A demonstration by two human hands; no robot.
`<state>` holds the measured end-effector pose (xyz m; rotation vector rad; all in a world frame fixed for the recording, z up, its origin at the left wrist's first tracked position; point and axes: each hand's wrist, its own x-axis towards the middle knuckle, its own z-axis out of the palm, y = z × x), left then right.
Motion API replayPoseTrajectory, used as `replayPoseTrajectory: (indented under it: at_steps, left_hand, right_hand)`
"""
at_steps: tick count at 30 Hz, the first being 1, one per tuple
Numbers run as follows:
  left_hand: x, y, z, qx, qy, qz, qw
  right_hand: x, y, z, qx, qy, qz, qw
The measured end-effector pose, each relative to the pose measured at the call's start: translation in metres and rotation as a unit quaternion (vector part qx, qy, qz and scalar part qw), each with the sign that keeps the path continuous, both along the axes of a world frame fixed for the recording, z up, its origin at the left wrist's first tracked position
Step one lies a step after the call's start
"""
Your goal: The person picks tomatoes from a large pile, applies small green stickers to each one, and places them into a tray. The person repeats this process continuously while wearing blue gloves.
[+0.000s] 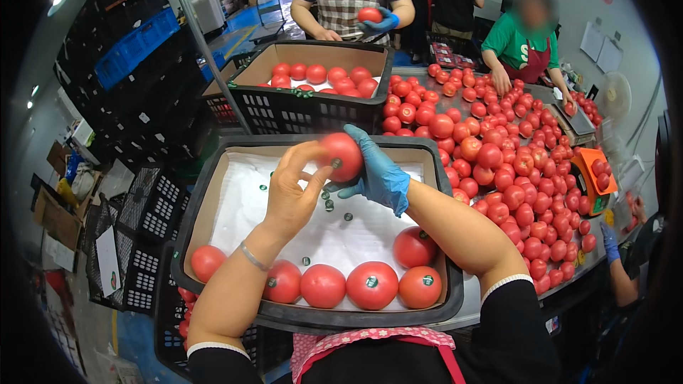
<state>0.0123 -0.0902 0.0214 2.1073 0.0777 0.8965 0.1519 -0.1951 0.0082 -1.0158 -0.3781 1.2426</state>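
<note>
My gloved right hand (pixel 376 170) grips a large red tomato (pixel 343 156) above a black plastic crate (pixel 317 317). On the tomato's lower face sits a small round green sticker (pixel 336 163). My bare left hand (pixel 296 184) is at the tomato's left side, thumb tip by that sticker and fingers apart; the fingertips are blurred. A white liner (pixel 245 218) covers the crate's bottom, with several loose green stickers (pixel 329 205) scattered over it. Along the near side lie several tomatoes, one bearing a sticker (pixel 372 281) on top; another tomato (pixel 208 263) rests in the near left corner.
A second black crate (pixel 315 109) holding tomatoes stands beyond mine. Many loose tomatoes (pixel 501 181) cover the metal table to the right, beside an orange scale (pixel 592 178). Co-workers handle tomatoes across the table. Black crates (pixel 141 245) stand at left, near a metal pole (pixel 205 42).
</note>
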Motion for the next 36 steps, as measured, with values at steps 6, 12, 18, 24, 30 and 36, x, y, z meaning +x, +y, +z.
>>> replayPoseTrajectory:
  at_steps: [6, 12, 18, 24, 30, 36]
  left_hand:
    - [0.003, 0.0, -0.006, 0.035, 0.008, 0.015, 0.999]
    - [0.003, -0.001, -0.006, 0.042, 0.023, 0.019, 0.999]
    - [0.002, -0.001, -0.006, 0.051, 0.026, 0.021, 0.998]
    - [0.004, -0.001, -0.007, 0.036, 0.049, 0.021, 0.998]
    - [0.003, 0.001, -0.013, 0.073, 0.041, 0.014, 0.996]
    - [0.006, 0.002, -0.011, 0.02, 0.032, 0.024, 0.999]
  right_hand:
    - [-0.008, 0.002, -0.003, 0.007, -0.011, -0.048, 0.999]
    - [-0.006, 0.004, -0.009, 0.003, -0.024, -0.049, 0.999]
    - [-0.009, 0.004, -0.006, 0.005, -0.018, -0.06, 0.998]
    - [-0.006, 0.005, -0.009, -0.021, -0.017, -0.062, 0.998]
    - [-0.006, 0.005, -0.009, -0.011, -0.011, -0.081, 0.997]
    - [-0.006, 0.003, -0.008, -0.025, -0.051, -0.055, 0.997]
